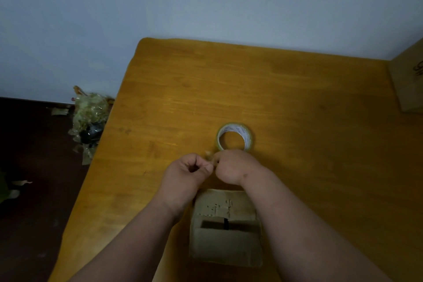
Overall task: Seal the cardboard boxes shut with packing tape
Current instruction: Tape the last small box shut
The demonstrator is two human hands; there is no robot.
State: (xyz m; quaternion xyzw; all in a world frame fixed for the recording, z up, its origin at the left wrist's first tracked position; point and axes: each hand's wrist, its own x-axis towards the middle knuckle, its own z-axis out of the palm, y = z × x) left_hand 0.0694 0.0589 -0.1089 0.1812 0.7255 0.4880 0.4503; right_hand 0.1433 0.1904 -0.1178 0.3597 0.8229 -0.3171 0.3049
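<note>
Tape roll (235, 137) core print blurred, unreadable. Your left hand (188, 173) and right hand (231, 168) fingers curled, pinching small tape bit (210, 155) betw. them, blurry. Box (225, 229) on bench (274, 98) under wrists, flaps unsealed. 2nd box (409, 82) cut off, marking illegible.

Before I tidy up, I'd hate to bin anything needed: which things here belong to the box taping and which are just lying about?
For the job:
- tape roll on the table
- small box, flaps not yet sealed
- bit of tape pinched between left hand and right hand
- big box, possibly

Lying about:
- heap of crumpled tape
- scraps on the floor
</note>
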